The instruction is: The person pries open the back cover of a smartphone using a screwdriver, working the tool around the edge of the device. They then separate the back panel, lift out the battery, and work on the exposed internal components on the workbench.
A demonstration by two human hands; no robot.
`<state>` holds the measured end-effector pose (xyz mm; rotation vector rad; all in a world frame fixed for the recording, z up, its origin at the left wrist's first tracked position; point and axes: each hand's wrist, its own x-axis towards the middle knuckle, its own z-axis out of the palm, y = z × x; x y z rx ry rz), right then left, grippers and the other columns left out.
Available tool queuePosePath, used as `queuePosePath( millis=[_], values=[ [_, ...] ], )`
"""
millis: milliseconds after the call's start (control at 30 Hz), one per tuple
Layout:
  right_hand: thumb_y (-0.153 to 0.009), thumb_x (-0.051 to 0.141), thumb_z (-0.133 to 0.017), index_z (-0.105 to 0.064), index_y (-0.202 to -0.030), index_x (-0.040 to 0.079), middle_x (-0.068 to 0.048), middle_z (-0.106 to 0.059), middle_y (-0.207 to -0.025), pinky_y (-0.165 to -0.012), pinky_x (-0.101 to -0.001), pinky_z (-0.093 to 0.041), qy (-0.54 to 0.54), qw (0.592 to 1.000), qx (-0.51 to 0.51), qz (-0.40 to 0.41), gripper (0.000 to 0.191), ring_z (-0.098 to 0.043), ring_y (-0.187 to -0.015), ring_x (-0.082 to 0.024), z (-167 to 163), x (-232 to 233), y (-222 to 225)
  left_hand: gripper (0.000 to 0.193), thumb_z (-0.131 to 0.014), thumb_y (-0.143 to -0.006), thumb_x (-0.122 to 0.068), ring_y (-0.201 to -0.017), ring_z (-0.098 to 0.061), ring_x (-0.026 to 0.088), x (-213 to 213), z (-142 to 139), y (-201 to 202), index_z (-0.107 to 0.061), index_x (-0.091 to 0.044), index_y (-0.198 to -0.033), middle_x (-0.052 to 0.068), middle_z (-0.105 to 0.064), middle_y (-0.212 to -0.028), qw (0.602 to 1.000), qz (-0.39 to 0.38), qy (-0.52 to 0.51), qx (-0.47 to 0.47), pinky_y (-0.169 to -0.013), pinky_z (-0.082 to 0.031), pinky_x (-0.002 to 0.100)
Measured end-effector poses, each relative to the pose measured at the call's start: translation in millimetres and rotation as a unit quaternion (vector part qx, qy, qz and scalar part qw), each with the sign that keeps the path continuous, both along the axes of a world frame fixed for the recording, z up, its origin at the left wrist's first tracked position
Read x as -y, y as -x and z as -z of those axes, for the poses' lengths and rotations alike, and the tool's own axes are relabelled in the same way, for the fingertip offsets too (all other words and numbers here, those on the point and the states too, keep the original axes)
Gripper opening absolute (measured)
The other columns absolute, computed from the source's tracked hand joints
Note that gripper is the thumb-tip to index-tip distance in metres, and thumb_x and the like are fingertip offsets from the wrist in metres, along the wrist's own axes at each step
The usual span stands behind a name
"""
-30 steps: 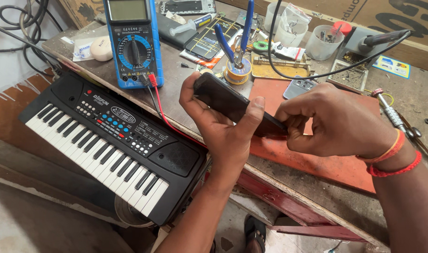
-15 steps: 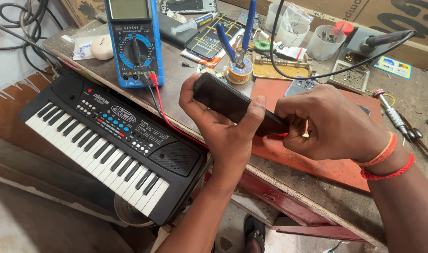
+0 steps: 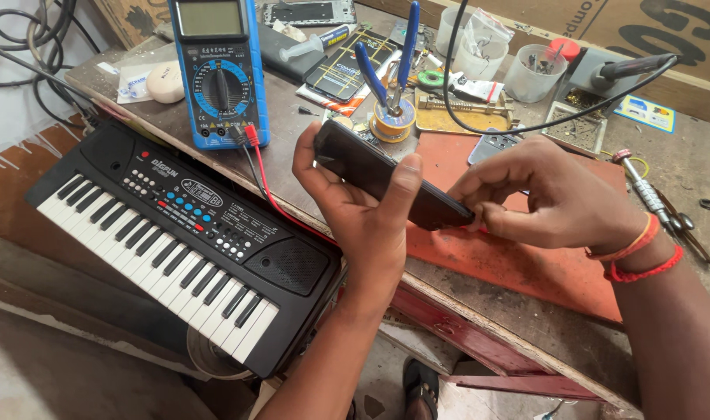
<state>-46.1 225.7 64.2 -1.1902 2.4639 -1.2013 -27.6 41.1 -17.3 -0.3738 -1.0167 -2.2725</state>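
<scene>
My left hand grips a black phone from below, thumb over its near edge, holding it tilted above the bench's front edge. My right hand pinches the phone's lower right end with thumb and fingertips; red and orange bands circle that wrist. A sliver of something red shows just under the fingertips at the phone's end; I cannot tell what it is.
A black toy keyboard leans at the bench's left front. A blue multimeter stands behind it, red and black leads trailing. Blue-handled pliers stand in a solder spool. An orange mat, plastic cups, a soldering iron and a screwdriver lie beyond.
The right hand's fingers have shifted at the phone's end, closing from a looser pinch onto its corner. The left hand and phone have stayed almost still.
</scene>
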Motion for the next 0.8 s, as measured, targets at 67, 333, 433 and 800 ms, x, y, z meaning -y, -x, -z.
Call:
queuePosePath(
  millis=[67, 333, 433, 800],
  values=[
    [-0.08, 0.008, -0.065, -0.076, -0.109, 0.0, -0.006, -0.081, -0.089, -0.074, -0.0286, -0.062, 0.0, 0.999, 0.053, 0.006, 0.032, -0.073, -0.076, -0.011, 0.3, -3.3, 1.8, 0.082, -0.075, -0.096, -0.005, -0.12, -0.052, 0.013, 2.2, 0.4, -1.5, -0.021, -0.011, -0.157, 0.008, -0.045, -0.135, 1.0, 0.0, 0.002, 0.009, -0.106, -0.046, 0.029],
    [-0.08, 0.013, -0.069, -0.078, -0.108, 0.001, -0.007, -0.083, -0.088, -0.07, -0.029, -0.063, -0.032, 0.995, 0.091, 0.034, 0.032, -0.074, -0.074, -0.012, -0.1, -3.1, 2.7, 0.071, -0.068, -0.105, -0.022, -0.122, -0.05, 0.011, 4.3, 3.3, 1.4, -0.022, -0.008, -0.157, 0.007, -0.05, -0.134, 0.999, -0.02, 0.017, 0.027, -0.108, -0.043, 0.028],
    [-0.079, 0.012, -0.069, -0.078, -0.109, 0.001, -0.007, -0.083, -0.089, -0.07, -0.0292, -0.064, -0.036, 0.994, 0.097, 0.038, 0.033, -0.075, -0.073, -0.012, 1.2, -5.8, 5.1, 0.071, -0.068, -0.106, -0.026, -0.12, -0.05, 0.012, 4.8, 4.4, 1.7, -0.023, -0.007, -0.157, 0.007, -0.051, -0.133, 0.999, -0.018, 0.021, 0.027, -0.106, -0.043, 0.028],
    [-0.087, 0.007, -0.068, -0.076, -0.115, 0.0, -0.009, -0.082, -0.091, -0.07, -0.0288, -0.059, -0.019, 0.989, 0.11, 0.095, 0.029, -0.073, -0.08, -0.011, 15.7, -18.8, 11.6, 0.065, -0.067, -0.106, -0.019, -0.12, -0.052, 0.012, 3.3, -0.3, 3.4, -0.027, -0.007, -0.157, 0.007, -0.053, -0.132, 0.999, -0.028, 0.01, 0.032, -0.108, -0.043, 0.027]
  ],
)
